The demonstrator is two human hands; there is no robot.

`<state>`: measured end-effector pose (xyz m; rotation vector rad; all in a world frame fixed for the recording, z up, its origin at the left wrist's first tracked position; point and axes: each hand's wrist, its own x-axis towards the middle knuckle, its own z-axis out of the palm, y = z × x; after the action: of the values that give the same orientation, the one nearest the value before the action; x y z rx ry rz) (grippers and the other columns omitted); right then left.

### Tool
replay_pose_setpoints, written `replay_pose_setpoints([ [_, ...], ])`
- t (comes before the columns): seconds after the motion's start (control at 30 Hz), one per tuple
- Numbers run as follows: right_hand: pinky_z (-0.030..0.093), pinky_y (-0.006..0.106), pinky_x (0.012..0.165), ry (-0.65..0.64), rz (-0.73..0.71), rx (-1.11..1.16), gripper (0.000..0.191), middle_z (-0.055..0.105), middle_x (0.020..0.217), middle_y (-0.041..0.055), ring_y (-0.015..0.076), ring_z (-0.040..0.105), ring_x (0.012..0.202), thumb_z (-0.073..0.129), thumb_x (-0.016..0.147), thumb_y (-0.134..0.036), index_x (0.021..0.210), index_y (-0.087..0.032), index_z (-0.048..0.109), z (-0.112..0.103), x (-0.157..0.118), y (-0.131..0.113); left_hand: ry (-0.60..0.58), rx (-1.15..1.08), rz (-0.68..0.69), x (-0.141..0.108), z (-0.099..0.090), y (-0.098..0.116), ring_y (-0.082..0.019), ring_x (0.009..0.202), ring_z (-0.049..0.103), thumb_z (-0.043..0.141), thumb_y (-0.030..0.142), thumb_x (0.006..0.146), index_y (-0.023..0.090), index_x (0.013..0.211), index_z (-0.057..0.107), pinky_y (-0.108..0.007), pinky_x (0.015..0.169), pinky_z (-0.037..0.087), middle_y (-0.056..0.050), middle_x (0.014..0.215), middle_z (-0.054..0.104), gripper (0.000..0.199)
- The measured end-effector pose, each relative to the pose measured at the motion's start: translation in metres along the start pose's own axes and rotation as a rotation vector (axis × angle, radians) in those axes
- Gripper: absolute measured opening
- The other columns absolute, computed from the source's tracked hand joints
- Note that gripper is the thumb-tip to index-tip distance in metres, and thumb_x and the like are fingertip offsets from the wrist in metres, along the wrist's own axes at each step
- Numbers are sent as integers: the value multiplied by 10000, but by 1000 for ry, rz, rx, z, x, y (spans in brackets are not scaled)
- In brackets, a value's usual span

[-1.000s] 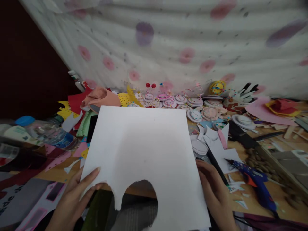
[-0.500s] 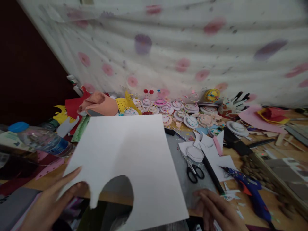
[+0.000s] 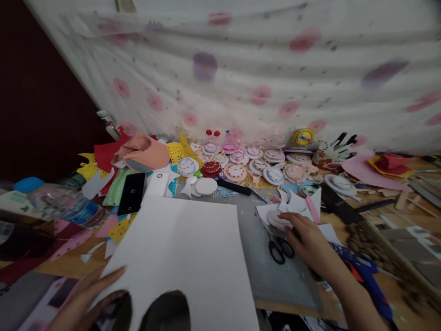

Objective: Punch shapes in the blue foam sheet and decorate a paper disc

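Note:
My left hand [image 3: 91,294] grips the left edge of a large white sheet [image 3: 193,239], which has rounded pieces cut out of its near side. The sheet tilts over the table's front edge. My right hand [image 3: 308,241] is at a small white disc [image 3: 275,218], its thumb and fingers closed at the disc's right edge. Just below the disc lies a pair of scissors with black handles [image 3: 281,250], blades partly hidden. White cut scraps [image 3: 292,202] lie behind the disc. My right hand and forearm cover the black marker.
Decorated round pieces [image 3: 236,172] line the back. A black phone [image 3: 132,193] and a water bottle [image 3: 62,202] stand left. A black-handled tool [image 3: 234,187] lies on the grey mat [image 3: 255,271]. A blue glue gun [image 3: 368,280] lies right, beside a wooden tray edge [image 3: 386,243].
My right hand has moved up and forward from the table's front to the white disc. The white sheet has dropped toward me in my left hand, uncovering the phone and a white disc behind it.

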<state>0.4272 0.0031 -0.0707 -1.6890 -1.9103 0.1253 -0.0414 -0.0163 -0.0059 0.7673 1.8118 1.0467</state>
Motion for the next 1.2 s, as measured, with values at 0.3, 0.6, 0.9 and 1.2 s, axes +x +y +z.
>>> replay_pose_setpoints([
  [0.3, 507, 458, 897, 62, -12, -36, 289, 645, 1122, 138, 281, 619, 1059, 450, 895, -234, 1168, -196, 538, -8, -13, 13, -318, -103, -205, 5, 63, -14, -267, 762, 705, 854, 419, 539, 178, 935, 728, -290, 608, 567, -79, 892, 758, 480],
  [0.6, 515, 354, 699, 33, 52, 1, 260, 645, 833, 79, 222, 634, 747, 505, 902, -296, 1109, -170, 599, -10, 9, 27, -405, 573, 196, 33, 44, -12, -326, 895, 690, 683, 606, 693, 224, 1041, 692, -373, 746, 561, -86, 960, 743, 517],
  [0.9, 496, 301, 646, 262, 177, 256, 237, 691, 763, 60, 199, 642, 701, 521, 912, -360, 823, -191, 662, -24, 34, 7, -410, 645, 612, 26, 119, 58, -281, 974, 661, 534, 563, 821, 209, 1083, 637, -416, 867, 523, -99, 1122, 686, 452],
  [1.2, 505, 231, 616, 338, 152, 797, 219, 662, 766, 23, 139, 616, 700, 502, 946, -264, 821, -208, 673, -24, 38, -107, -1309, -380, 46, -36, 219, 48, -305, 1157, 601, 736, 568, 721, 254, 1306, 531, -411, 946, 488, -135, 1265, 621, 695],
])
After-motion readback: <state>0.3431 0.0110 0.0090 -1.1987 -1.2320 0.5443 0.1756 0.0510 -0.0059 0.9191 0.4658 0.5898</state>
